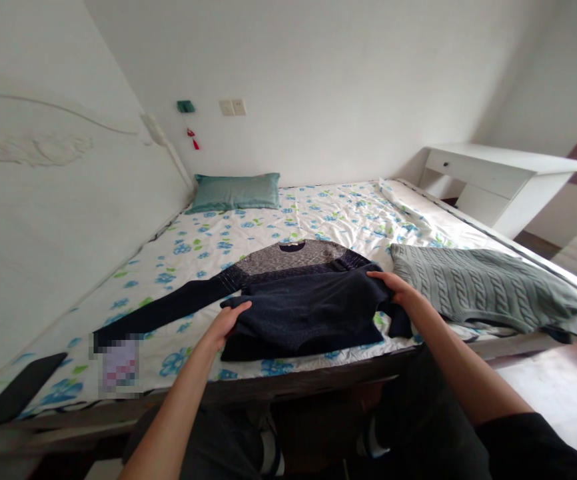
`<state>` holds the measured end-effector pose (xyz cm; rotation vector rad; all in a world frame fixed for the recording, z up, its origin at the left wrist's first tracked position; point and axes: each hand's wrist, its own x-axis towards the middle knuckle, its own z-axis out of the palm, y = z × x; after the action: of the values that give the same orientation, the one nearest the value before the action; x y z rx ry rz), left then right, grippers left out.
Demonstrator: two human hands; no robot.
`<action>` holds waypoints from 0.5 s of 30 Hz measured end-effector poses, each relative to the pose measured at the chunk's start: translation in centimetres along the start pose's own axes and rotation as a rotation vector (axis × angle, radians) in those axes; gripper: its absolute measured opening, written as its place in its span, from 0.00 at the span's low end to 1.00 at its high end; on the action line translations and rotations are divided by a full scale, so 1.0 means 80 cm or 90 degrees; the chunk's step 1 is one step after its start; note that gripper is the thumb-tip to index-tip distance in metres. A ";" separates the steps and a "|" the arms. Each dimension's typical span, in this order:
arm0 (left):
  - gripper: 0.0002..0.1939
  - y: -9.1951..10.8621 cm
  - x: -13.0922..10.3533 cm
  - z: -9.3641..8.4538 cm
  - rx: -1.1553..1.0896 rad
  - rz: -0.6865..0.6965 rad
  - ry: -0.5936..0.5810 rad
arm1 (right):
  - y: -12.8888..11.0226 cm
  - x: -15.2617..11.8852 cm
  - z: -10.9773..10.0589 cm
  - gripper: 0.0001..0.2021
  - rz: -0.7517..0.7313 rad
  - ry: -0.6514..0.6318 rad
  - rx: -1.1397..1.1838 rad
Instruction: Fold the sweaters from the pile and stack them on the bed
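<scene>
A sweater [293, 260] with a speckled grey yoke and dark navy sleeves lies on the bed, its neck toward the wall. One sleeve stretches out to the left. Over its lower body, dark navy knit cloth [303, 307] is held up between my hands; I cannot tell whether it belongs to the same sweater. My left hand [224, 325] is closed on its left edge, thumb on top. Gripping the upper right edge is my right hand [398, 287]. Right of it lies a grey-green cable-knit sweater [478, 283], laid flat.
The bed [168, 267] has a blue-flowered sheet and a green pillow [236, 192] at the wall. A dark flat object [21, 390] and a blurred-out patch [118, 365] lie at the left front. A white desk [498, 177] stands beyond the bed's right side.
</scene>
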<state>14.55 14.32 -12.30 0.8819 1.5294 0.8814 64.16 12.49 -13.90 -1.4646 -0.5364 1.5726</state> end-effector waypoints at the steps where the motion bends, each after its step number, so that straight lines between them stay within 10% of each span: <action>1: 0.13 -0.006 -0.008 0.001 -0.030 -0.004 -0.004 | 0.008 -0.007 -0.004 0.08 -0.009 0.003 -0.008; 5: 0.08 0.000 -0.044 0.002 -0.133 -0.003 -0.009 | 0.028 -0.044 -0.020 0.13 -0.084 0.011 -0.033; 10: 0.06 0.089 -0.070 0.014 -0.205 -0.019 -0.023 | 0.007 -0.092 -0.043 0.12 -0.084 0.014 0.009; 15: 0.09 0.175 -0.083 0.086 -0.250 0.024 -0.124 | -0.069 -0.123 -0.121 0.10 -0.165 0.118 0.017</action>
<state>23.14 15.10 2.33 0.6874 1.1239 1.0468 74.10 4.74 -5.97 -1.4400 -0.5687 1.2243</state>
